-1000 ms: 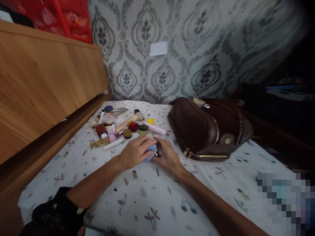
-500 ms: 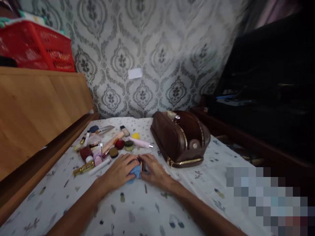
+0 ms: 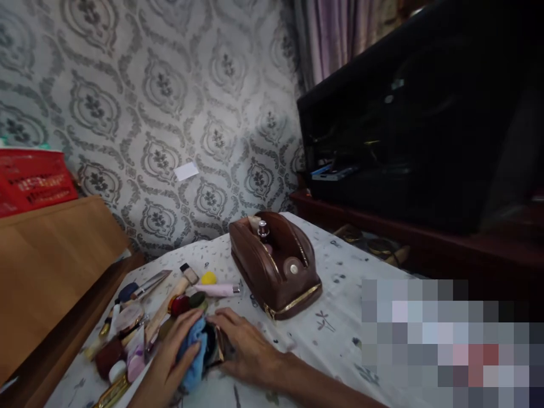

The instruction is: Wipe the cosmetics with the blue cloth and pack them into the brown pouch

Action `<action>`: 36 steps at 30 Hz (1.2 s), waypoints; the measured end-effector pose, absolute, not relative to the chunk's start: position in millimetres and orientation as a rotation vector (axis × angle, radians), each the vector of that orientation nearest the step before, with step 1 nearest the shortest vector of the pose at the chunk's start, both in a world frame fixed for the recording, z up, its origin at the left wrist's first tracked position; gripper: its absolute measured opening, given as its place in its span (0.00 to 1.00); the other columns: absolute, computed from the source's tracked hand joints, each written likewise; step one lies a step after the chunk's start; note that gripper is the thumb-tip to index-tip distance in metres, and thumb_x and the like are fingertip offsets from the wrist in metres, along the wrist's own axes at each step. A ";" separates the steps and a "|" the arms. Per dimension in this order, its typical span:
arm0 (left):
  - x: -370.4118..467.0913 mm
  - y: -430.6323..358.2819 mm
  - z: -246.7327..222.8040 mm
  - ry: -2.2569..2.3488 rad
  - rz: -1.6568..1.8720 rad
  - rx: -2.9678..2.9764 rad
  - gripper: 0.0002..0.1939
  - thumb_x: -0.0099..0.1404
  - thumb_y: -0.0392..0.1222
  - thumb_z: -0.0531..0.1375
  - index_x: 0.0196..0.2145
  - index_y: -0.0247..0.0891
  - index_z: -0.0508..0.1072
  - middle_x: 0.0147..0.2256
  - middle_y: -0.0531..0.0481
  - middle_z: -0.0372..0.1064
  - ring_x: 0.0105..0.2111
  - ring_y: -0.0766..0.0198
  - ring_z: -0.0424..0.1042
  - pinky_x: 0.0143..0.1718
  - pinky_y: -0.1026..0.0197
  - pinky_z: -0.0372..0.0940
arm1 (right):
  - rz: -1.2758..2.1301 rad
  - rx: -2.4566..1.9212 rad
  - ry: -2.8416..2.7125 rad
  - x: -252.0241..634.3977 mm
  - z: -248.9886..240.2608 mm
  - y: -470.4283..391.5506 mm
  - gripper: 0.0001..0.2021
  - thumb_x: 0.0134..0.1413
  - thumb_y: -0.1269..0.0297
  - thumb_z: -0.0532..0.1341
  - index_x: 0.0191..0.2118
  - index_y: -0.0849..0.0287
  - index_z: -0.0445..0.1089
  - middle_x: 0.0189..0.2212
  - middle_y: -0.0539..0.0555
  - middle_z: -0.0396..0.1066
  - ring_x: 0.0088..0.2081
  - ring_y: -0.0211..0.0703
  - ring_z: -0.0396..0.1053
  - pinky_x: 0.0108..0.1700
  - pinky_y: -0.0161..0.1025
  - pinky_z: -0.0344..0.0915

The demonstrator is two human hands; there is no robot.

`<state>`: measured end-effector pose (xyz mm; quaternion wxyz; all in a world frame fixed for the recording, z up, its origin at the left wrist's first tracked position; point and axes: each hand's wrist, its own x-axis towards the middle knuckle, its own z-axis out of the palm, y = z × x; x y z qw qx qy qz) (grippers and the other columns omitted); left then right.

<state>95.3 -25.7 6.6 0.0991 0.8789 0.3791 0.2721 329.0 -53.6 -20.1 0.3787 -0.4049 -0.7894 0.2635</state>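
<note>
My left hand (image 3: 178,351) is closed on a crumpled blue cloth (image 3: 196,352), which it presses against a small dark case with a shiny gold-coloured edge (image 3: 219,343). My right hand (image 3: 249,343) grips this case from the other side, thumb below and fingers above. Its exact kind is hard to tell because the fingers cover much of it. Just beyond my hands lie a dark-lidded jar (image 3: 198,300), a red round jar (image 3: 179,305) and a pink tube with a silver cap (image 3: 217,289). A brown toiletry bag (image 3: 255,266) stands unzipped beyond my right hand, with a silver-capped bottle (image 3: 263,229) inside.
Several cosmetics, among them a round compact (image 3: 128,317) and a gold tube (image 3: 111,392), lie at left on the patterned sheet (image 3: 335,334). A wooden panel (image 3: 63,243) and a red basket (image 3: 36,178) border the left. A large black screen (image 3: 403,130) stands right.
My view has turned to the right and tilted, so the bag and cosmetics appear further left. Both hands still hold the cloth and case, and more of the blue cloth now shows.
</note>
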 end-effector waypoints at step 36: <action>119.7 -56.6 24.7 1.348 1.533 2.635 0.12 0.69 0.40 0.53 0.49 0.42 0.70 0.45 0.45 0.68 0.46 0.57 0.70 0.45 0.56 0.67 | 0.875 -0.833 -1.803 322.0 -15.1 -70.4 0.18 0.49 0.75 0.57 0.48 0.56 0.68 0.37 0.51 0.72 0.38 0.40 0.68 0.43 0.36 0.65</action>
